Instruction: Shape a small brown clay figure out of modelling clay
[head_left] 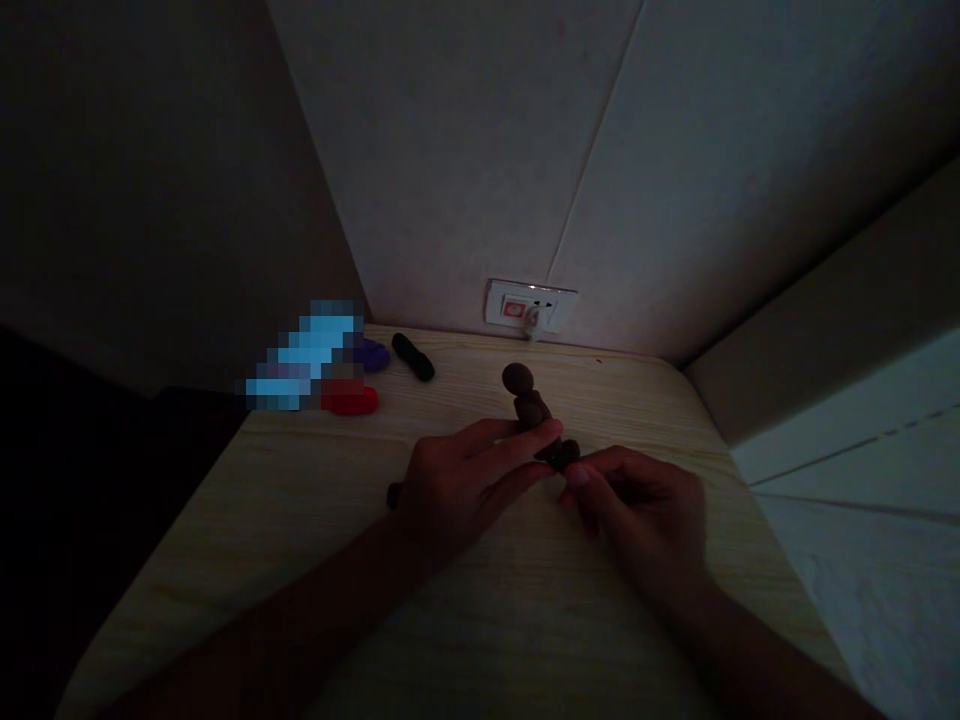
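Note:
A small dark brown clay figure (531, 405) with a round ball at its top leans slightly left above the table. My left hand (469, 475) is closed round its middle, fingers pointing right. At the figure's lower end, the thumb and fingers of my right hand (637, 510) pinch a rounded dark part. The dim light hides the fine detail where the fingertips meet the figure. A small dark lump (394, 495) shows partly behind my left wrist.
On the light wooden table (315, 500), a black clay piece (413, 358), a purple one (373, 355) and a red one (355, 401) lie at the back left beside a blurred-out bright object (304, 360). A wall socket (531, 307) with a plug sits behind the table.

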